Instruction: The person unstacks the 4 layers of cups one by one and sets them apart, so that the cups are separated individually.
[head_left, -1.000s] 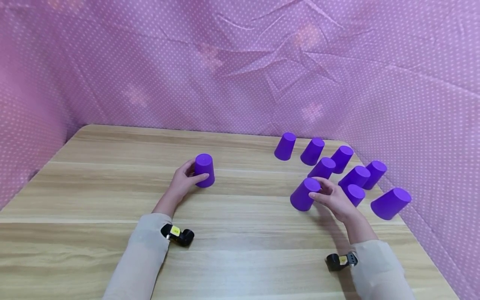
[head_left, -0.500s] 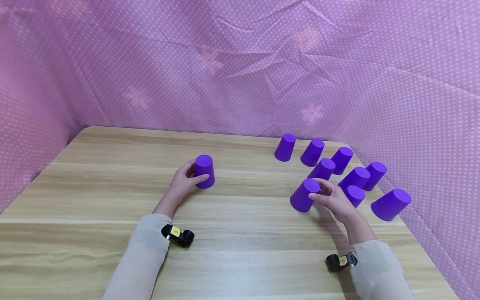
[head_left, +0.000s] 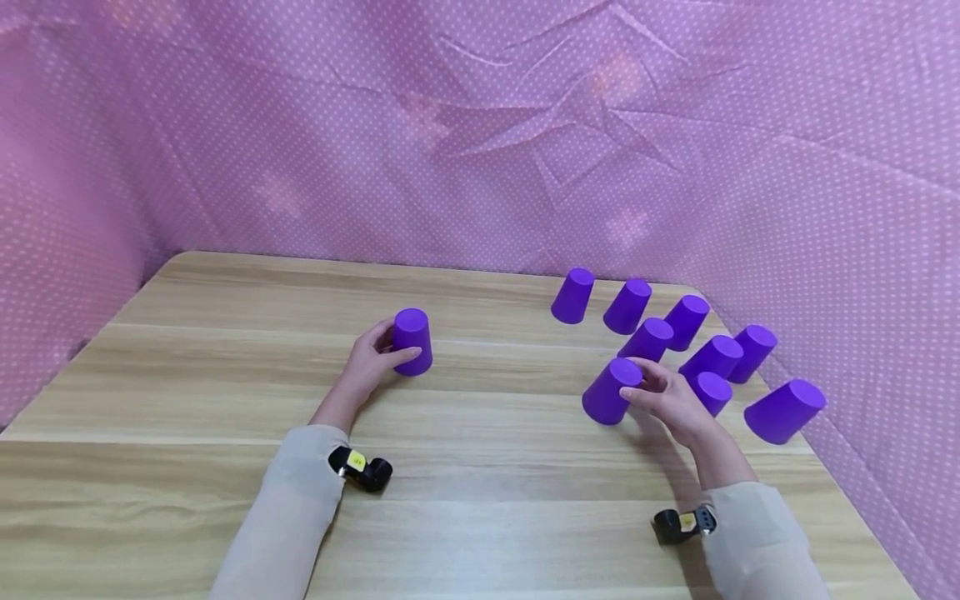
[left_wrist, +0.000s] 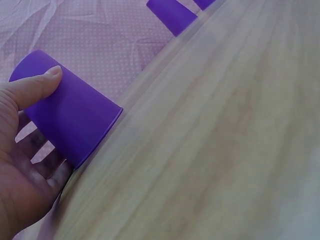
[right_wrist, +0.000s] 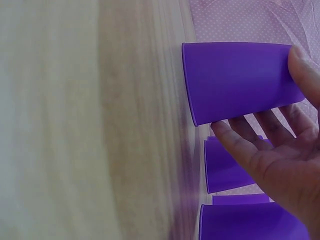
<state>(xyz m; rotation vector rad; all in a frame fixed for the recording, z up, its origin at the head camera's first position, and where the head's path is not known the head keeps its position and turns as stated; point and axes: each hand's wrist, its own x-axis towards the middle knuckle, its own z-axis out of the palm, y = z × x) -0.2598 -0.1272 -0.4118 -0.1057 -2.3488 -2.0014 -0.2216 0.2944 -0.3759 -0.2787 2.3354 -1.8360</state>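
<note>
My left hand [head_left: 369, 360] grips an upside-down purple cup [head_left: 412, 340] left of the table's middle, thumb across its near side and fingers behind. In the left wrist view that cup [left_wrist: 75, 112] has its rim right at the tabletop. On the right, my right hand [head_left: 670, 402] holds a second upside-down purple cup [head_left: 611, 393] by its side, between thumb and fingers. The right wrist view shows this cup [right_wrist: 237, 80] with its rim close to the table and the fingers along its lower side.
Several more purple cups stand upside down behind and right of my right hand, including a back-row cup [head_left: 573, 297] and one near the right edge [head_left: 784, 412]. The wooden table [head_left: 480, 467] meets a pink dotted cloth [head_left: 480, 150] at the back and sides.
Both hands stay on their cups in the same places. Only a slight shift of the whole head view shows.
</note>
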